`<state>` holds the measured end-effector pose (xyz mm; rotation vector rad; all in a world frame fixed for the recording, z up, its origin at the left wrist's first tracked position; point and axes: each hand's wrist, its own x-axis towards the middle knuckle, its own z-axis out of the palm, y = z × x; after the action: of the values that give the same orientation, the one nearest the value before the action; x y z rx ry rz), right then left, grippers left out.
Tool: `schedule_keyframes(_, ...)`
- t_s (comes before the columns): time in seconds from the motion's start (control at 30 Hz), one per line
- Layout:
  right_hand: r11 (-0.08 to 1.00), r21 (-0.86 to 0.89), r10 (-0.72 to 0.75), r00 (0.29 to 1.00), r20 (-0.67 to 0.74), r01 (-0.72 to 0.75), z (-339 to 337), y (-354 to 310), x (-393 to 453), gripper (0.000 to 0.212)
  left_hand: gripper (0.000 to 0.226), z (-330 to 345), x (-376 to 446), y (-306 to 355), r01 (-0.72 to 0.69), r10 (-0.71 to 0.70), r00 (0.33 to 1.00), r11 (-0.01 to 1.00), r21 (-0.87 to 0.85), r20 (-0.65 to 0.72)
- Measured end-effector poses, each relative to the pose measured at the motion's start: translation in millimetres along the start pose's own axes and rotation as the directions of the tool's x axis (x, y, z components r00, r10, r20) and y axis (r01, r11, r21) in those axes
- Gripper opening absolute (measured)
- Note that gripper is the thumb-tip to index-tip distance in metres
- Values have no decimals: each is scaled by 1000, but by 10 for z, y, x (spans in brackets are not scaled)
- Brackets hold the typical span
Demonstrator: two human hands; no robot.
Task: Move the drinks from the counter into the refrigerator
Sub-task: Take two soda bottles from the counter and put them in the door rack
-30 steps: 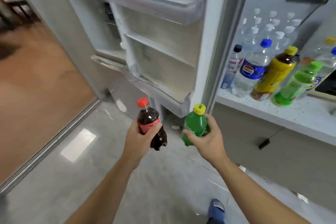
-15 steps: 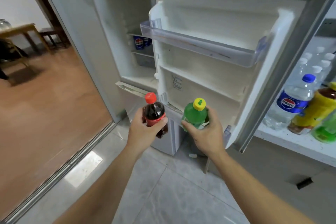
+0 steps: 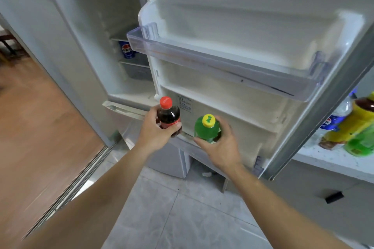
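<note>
My left hand grips a small cola bottle with a red cap. My right hand grips a green soda bottle with a yellow cap. Both bottles are upright, side by side, right in front of the lowest shelf of the open refrigerator door. The refrigerator interior stands open to the left, with a blue cola can on an inner shelf. More drinks remain on the counter at the right: a clear blue-label bottle, a yellow-label tea bottle and a green bottle.
A clear door bin juts out above my hands. The lower freezer door sits below the bottles. Grey tile floor lies underfoot, a wooden floor beyond a sliding track at left. A black handle sticks out of the cabinet front.
Both hands have carried their bottles up and forward, closer to the lower door shelf. The view has moved nearer the open door.
</note>
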<state>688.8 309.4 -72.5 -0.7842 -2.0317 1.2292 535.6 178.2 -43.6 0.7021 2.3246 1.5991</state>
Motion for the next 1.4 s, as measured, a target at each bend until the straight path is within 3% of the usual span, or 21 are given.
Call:
schedule_keyframes(0.17,967,-235,110,993,39,-97,182,-2,189,69,61,67,385,-141,1,-14,997,987,164,80)
schedule_keyframes(0.33,884,-403,299,950,94,-238,450,-55,456,62,65,70,715,-246,-91,-1,976,905,416,216)
schedule_keyframes(0.5,808,-522,389,913,124,-273,717,-5,622,62,67,125,931,-492,-166,-3,950,842,514,311)
schedule_keyframes(0.7,777,-542,419,906,65,-320,942,31,694,57,62,169,1059,-651,-269,72,926,816,512,371)
schedule_keyframes(0.93,766,-517,462,887,30,-381,972,79,685,71,73,82,1003,-725,-377,244,897,857,352,367)
schedule_keyframes(1.1,781,-508,419,908,-5,-363,902,53,546,80,60,71,805,-690,-426,399,902,883,196,165)
schedule_keyframes(1.27,858,-455,199,971,-134,-239,690,-81,286,53,49,246,536,-491,-492,487,870,866,88,75)
schedule_keyframes(1.4,914,-370,47,950,-308,-166,312,-128,-62,34,51,401,352,-393,-407,417,908,899,161,-34)
